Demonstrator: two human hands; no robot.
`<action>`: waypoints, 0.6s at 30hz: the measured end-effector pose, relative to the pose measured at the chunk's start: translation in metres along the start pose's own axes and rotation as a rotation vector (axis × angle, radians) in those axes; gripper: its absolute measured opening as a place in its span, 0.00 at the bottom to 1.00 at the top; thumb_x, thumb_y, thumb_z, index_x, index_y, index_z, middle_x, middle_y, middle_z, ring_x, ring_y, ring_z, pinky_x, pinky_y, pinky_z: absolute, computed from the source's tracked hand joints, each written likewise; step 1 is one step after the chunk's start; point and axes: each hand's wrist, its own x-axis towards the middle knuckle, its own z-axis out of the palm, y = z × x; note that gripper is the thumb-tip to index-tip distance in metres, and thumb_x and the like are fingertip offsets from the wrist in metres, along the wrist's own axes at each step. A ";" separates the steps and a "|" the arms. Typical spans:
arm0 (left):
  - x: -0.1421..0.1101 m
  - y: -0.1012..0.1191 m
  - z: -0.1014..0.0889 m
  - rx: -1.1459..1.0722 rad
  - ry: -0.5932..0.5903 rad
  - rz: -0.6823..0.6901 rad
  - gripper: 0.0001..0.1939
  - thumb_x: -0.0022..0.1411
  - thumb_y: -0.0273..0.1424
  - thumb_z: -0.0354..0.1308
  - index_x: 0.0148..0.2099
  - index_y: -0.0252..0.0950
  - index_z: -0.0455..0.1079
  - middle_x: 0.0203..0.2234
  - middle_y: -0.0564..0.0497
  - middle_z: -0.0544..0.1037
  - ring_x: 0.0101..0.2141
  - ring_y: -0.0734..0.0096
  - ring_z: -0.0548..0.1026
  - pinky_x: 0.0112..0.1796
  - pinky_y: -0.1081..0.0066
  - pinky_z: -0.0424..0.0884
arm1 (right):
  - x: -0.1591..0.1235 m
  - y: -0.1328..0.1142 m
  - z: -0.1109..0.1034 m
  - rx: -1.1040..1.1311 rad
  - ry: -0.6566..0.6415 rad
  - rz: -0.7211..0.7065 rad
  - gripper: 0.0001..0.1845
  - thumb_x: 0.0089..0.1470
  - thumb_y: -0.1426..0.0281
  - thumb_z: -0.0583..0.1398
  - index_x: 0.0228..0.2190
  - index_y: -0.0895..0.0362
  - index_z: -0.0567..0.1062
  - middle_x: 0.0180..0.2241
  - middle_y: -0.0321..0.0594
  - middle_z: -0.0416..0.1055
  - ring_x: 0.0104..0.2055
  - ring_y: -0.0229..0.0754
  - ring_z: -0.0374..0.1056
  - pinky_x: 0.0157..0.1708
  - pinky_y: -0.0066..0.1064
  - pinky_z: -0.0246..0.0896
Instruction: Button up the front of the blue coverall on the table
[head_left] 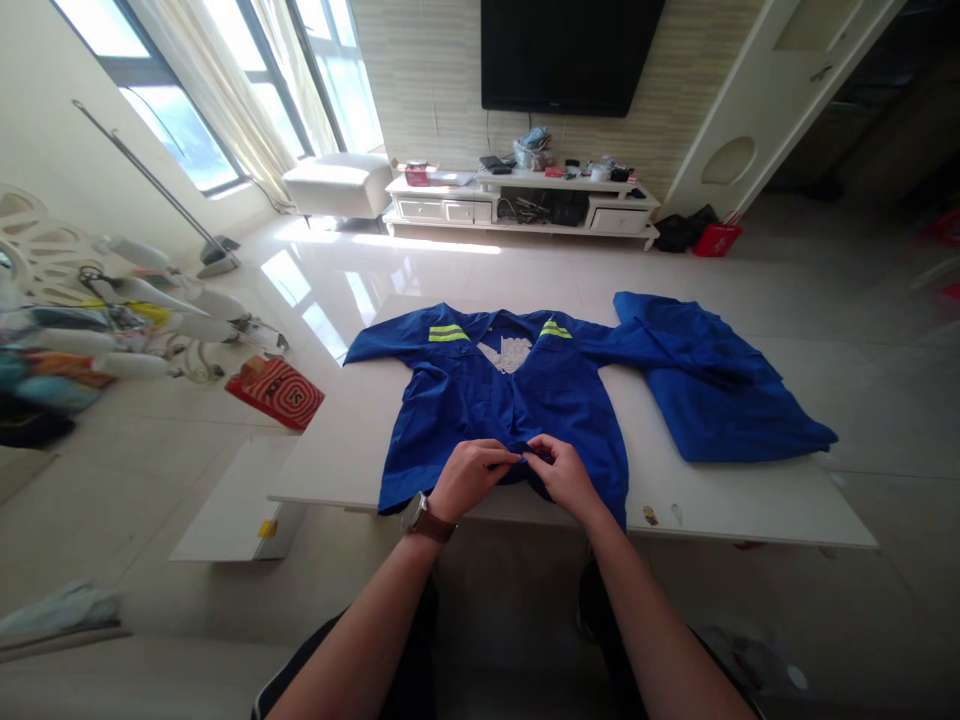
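A blue work jacket (457,400) with yellow-green and grey reflective strips lies spread on a white table, its collar away from me and its neck open. At the bottom of its front, my left hand (474,472) pinches the edge of the cloth; a watch with a brown strap is on that wrist. My right hand (556,470) pinches the same hem just beside it, the fingertips of both almost touching. Whatever small part lies between the fingers is hidden. The jacket's right sleeve reaches to a folded pile of blue clothing (727,390).
The white table (765,505) has its near edge right before me. A red paper bag (276,392) stands at its left, near a low white box (232,500). Farther off are a TV cabinet (517,205), a white stool (337,185) and a cluttered rack (135,320).
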 end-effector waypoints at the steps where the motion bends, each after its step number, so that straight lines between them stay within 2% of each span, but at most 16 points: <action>1: 0.000 -0.002 0.001 0.001 0.005 0.015 0.10 0.64 0.20 0.65 0.41 0.40 0.84 0.37 0.51 0.86 0.36 0.70 0.83 0.39 0.75 0.75 | 0.002 0.000 0.001 0.027 0.007 0.018 0.17 0.51 0.56 0.63 0.34 0.57 0.77 0.33 0.41 0.77 0.38 0.45 0.71 0.41 0.37 0.63; 7: -0.007 -0.005 -0.001 0.071 0.092 0.070 0.08 0.65 0.23 0.65 0.36 0.39 0.84 0.35 0.50 0.86 0.34 0.69 0.84 0.37 0.73 0.76 | -0.001 -0.010 0.011 0.104 0.009 0.071 0.20 0.46 0.54 0.65 0.32 0.58 0.79 0.31 0.41 0.76 0.36 0.45 0.70 0.40 0.37 0.63; 11: -0.010 -0.002 -0.001 0.116 0.076 0.092 0.09 0.64 0.24 0.66 0.31 0.39 0.82 0.34 0.51 0.86 0.33 0.69 0.84 0.36 0.73 0.76 | -0.010 -0.009 0.012 0.094 0.035 0.066 0.19 0.48 0.54 0.65 0.31 0.58 0.79 0.31 0.42 0.76 0.35 0.45 0.69 0.40 0.37 0.63; 15: -0.009 0.001 0.002 0.113 0.057 0.095 0.10 0.66 0.25 0.65 0.31 0.39 0.82 0.35 0.51 0.86 0.34 0.69 0.84 0.36 0.73 0.76 | -0.011 -0.004 0.009 0.031 0.110 0.048 0.19 0.50 0.54 0.64 0.29 0.58 0.78 0.29 0.41 0.75 0.33 0.44 0.67 0.38 0.36 0.61; 18: -0.007 0.001 0.003 0.126 0.076 0.101 0.10 0.66 0.26 0.65 0.31 0.39 0.82 0.35 0.51 0.86 0.34 0.69 0.84 0.36 0.73 0.75 | -0.010 -0.003 0.009 0.038 0.088 0.070 0.19 0.49 0.54 0.65 0.30 0.58 0.79 0.29 0.41 0.75 0.33 0.44 0.68 0.37 0.36 0.61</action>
